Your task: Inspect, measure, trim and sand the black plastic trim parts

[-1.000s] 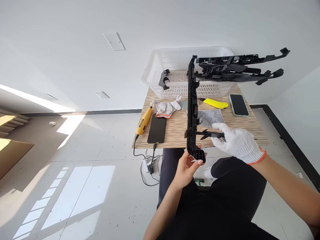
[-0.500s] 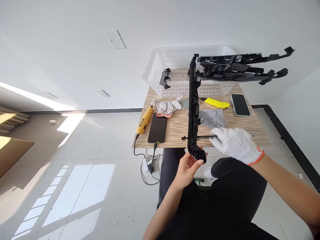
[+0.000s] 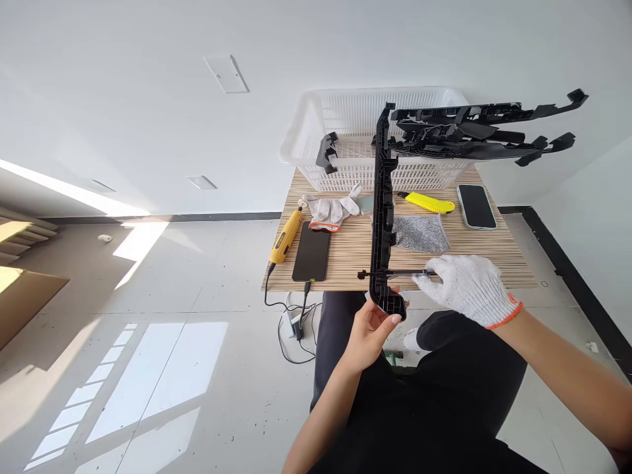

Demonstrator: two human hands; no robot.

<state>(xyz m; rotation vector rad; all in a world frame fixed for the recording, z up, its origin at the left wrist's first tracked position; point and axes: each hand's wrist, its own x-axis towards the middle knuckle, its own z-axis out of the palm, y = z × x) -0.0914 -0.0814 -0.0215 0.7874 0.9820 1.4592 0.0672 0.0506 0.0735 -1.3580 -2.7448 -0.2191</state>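
My bare left hand (image 3: pixel 370 337) is closed around the hooked lower end of a long black plastic trim piece (image 3: pixel 382 197). The piece stands lengthwise away from me, over the table, with its ribbed side facing up. A thin dark strip (image 3: pixel 407 272) crosses it near the lower end and sticks out on both sides. I cannot tell whether this strip is part of the piece or separate. My right hand (image 3: pixel 467 286), in a white knit glove with an orange cuff, is closed with thumb and fingers at the strip's right end.
A white plastic basket (image 3: pixel 340 176) at the back holds several black plastic parts (image 3: pixel 459 131), some jutting out right. On the striped table (image 3: pixel 345 263) lie a yellow rotary tool (image 3: pixel 286 238), two phones, a glove (image 3: pixel 333 210), a yellow utility knife (image 3: pixel 427 203) and a grey cloth (image 3: pixel 422 234).
My right hand has shifted slightly to the right along the thin strip. My left hand and the trim piece have stayed almost still.
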